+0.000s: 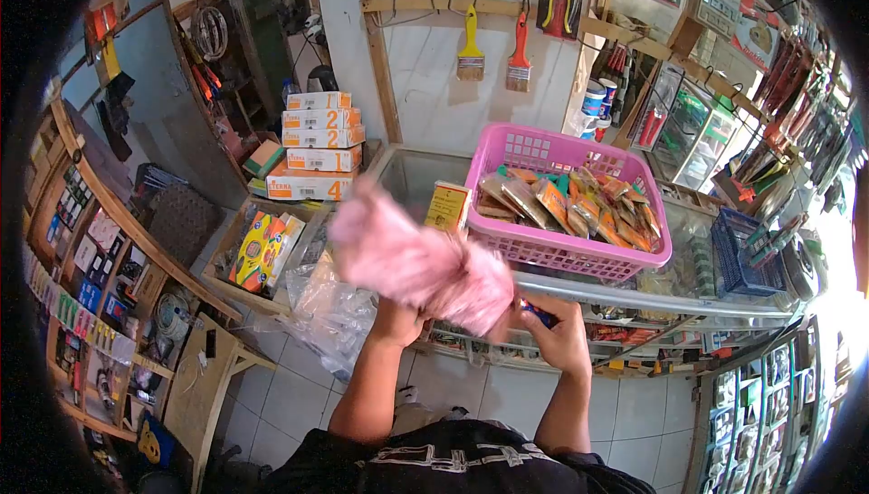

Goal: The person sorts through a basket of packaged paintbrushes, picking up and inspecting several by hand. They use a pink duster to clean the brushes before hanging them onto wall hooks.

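A pink cloth, smeared by motion, is bunched up in front of me. My left hand is closed on its lower edge, and the cloth covers most of those fingers. My right hand pinches a small dark blue object at the cloth's right end; its kind is too small to make out. Just beyond the cloth, a yellow and white box stands upright against a pink plastic basket. Inside the basket lie many small orange and brown packets in clear wrapping.
The basket rests on a glass display counter. Behind to the left is a stack of orange and white boxes. Below it, an open carton adjoins crumpled clear plastic. A blue basket sits at right; paintbrushes hang on the wall.
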Available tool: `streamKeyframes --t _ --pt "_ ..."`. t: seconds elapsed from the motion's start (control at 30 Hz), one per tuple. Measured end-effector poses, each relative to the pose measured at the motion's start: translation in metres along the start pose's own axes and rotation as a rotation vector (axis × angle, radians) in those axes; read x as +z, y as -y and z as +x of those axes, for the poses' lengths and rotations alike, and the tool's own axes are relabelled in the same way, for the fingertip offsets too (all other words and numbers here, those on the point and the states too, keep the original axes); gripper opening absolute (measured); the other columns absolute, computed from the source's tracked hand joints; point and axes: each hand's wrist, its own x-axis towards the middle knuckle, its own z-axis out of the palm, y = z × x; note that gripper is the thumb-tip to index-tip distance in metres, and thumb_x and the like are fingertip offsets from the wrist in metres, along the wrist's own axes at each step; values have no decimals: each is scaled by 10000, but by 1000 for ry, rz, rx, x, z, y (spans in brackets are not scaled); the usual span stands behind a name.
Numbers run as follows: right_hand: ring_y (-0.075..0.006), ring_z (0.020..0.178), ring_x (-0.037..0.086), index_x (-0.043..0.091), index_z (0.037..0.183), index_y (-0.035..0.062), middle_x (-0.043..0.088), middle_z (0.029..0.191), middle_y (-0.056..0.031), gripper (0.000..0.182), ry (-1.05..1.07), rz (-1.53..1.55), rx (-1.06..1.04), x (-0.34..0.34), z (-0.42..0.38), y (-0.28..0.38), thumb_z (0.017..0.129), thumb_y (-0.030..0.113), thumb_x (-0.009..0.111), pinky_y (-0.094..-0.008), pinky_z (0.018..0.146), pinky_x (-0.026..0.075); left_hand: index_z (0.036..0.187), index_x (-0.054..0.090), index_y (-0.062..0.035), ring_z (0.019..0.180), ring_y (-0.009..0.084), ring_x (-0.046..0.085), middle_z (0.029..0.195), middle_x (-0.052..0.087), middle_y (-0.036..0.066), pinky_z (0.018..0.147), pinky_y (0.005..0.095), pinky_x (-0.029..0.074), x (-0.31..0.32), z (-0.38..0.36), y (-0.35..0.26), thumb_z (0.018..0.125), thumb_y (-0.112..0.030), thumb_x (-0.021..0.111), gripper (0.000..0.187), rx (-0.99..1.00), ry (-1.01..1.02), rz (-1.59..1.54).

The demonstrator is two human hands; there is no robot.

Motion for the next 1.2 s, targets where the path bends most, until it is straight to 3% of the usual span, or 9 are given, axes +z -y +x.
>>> streamKeyframes --t 0.13,0.23,0.37,0.53,0.63,0.8,1.0,1.1,1.2 --pt "-109 761 584 719 1101 -56 707 832 -66 256 -237 22 412 2 -2 -6 941 140 758 -283 709 495 1351 572 -51 638 68 548 959 634 44 464 196 373 -8 -4 -29 1113 -395 497 425 -69 381 -51" --pt "-64 647 490 711 1062 -39 585 711 9 197 9 -53 -102 0 -7 -11 1015 150 681 -252 589 402 1414 538 -54 660 67 537 964 624 25 518 185 401 12 -13 -21 1103 -410 518 474 -71 6 -67" --pt "-167 780 653 755 1062 -32 729 835 -143 224 -167 25 420 7 -11 -7 902 122 787 -326 739 523 1436 522 -51 821 103 607 1072 649 19 612 214 487 -8 -7 -21 1078 -449 553 537 -65 161 13" --pt "-126 672 532 745 1144 -29 634 724 -89 281 8 -89 -59 1 -16 -15 975 195 734 -307 643 472 1431 543 -57 689 80 555 995 636 27 558 205 445 6 -9 -11 1098 -360 542 450 -49 -24 -128" --pt "-147 726 614 753 1131 -24 731 832 -146 286 -192 -44 372 10 -20 -17 937 185 780 -313 698 510 1453 524 -87 833 93 634 1123 663 27 623 244 508 -24 -3 -17 1086 -362 563 461 -76 349 -15" --pt "-103 691 538 747 1141 -38 651 747 -73 276 -28 -79 281 2 -15 15 927 137 745 -302 639 472 1402 573 -90 582 54 425 842 554 -5 494 202 316 -6 -15 -8 1088 -289 515 376 56 -85 38" --pt "-77 674 501 720 1170 -67 607 737 -4 305 100 -81 -109 13 -11 -11 992 180 718 -285 602 427 1427 557 -50 616 53 425 862 552 1 495 218 327 -55 3 21 1103 -342 449 449 44 185 -23" --pt "-76 680 509 741 1143 -54 624 751 -9 290 -202 6 274 31 -10 0 972 180 750 -281 617 434 1457 538 -44 736 56 522 931 594 9 528 226 371 -29 -5 -30 1093 -306 450 457 -48 259 90" --pt "-186 819 698 757 1193 -14 774 925 -179 327 -70 -67 217 24 -5 1 945 198 780 -345 788 548 1411 567 -53 649 64 476 885 590 10 518 228 359 -14 -4 -29 1088 -272 462 405 -89 -110 20"
